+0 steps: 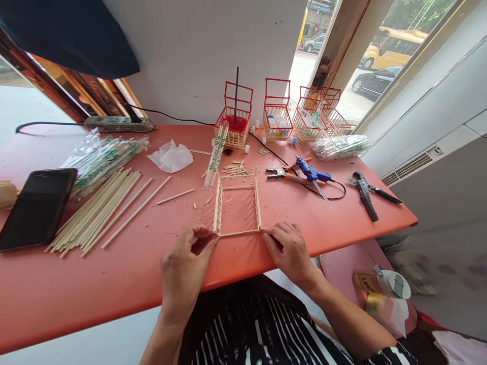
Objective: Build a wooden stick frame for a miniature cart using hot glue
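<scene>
A small frame of wooden sticks (pixel 239 233) stands on the red table near its front edge, with slatted left and right sides and an open middle. My left hand (pixel 188 261) pinches its near left corner between thumb and fingers. At the near right corner, my right hand (pixel 288 249) has its thumb and fingers closed on the frame's end. Short cut sticks (pixel 235 167) lie just behind the frame. Wrapped chopsticks (pixel 216 156) lean beside its far left corner.
Loose chopsticks (pixel 99 213), a phone (pixel 36 208) and a wrapped bundle (pixel 108 154) lie at left. Right are pliers (pixel 279 173), a blue glue gun (pixel 312 171) and a black-handled cutter (pixel 367 197). Small red-trimmed carts (pixel 277 119) line the back. A bottle (pixel 380 282) is lower right.
</scene>
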The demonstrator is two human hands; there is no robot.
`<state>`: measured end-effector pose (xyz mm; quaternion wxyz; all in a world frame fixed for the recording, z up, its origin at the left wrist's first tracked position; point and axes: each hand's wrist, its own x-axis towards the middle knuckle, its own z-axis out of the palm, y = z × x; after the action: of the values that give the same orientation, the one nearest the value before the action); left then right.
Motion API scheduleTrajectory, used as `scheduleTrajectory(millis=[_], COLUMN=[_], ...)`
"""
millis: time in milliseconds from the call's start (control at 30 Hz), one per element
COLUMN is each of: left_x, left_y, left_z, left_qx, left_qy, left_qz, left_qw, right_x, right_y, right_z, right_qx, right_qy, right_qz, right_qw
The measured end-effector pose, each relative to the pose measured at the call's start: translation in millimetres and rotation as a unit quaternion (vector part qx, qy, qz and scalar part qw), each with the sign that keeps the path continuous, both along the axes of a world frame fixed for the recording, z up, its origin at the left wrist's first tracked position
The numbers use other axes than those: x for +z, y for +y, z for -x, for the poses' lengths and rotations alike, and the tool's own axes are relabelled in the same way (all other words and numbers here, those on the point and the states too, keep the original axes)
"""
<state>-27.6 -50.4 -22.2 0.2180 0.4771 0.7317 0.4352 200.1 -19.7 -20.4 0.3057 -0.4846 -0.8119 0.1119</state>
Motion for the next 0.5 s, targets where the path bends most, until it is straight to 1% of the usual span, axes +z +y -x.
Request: scheduleTrajectory(millis=[133,233,300,400,500], left_x=[-3.7,-5.7,-6.7,-8.3,-9.6], left_y=[-0.5,0.4,1.1,0.3,-3.2], left_z=[2.1,3.4,3.8,2.8,-0.3], left_qx=[-0.017,-0.022,-0.031,-0.05,-0.059], left_qy=[0.011,0.047,0.092,0.172,0.219], left_qz=[-0.008,-0.02,-0.049,-0.109,-0.143], left_qw=[1.0,0.998,0.994,0.978,0.963], right_x=[1.0,1.9,2.7,3.5,3.2], right_y=[0.7,1.5,1.7,1.2,-0.1], right_z=[-1.1,-0.9,-0.5,-0.4,-1.1], right_qx=[-0.004,-0.011,-0.016,-0.023,-0.027], right_qy=[0.004,0.003,0.0,0.01,0.007], right_qz=[0.022,0.028,0.029,0.029,0.024], right_qw=[1.0,1.0,0.999,0.999,0.999])
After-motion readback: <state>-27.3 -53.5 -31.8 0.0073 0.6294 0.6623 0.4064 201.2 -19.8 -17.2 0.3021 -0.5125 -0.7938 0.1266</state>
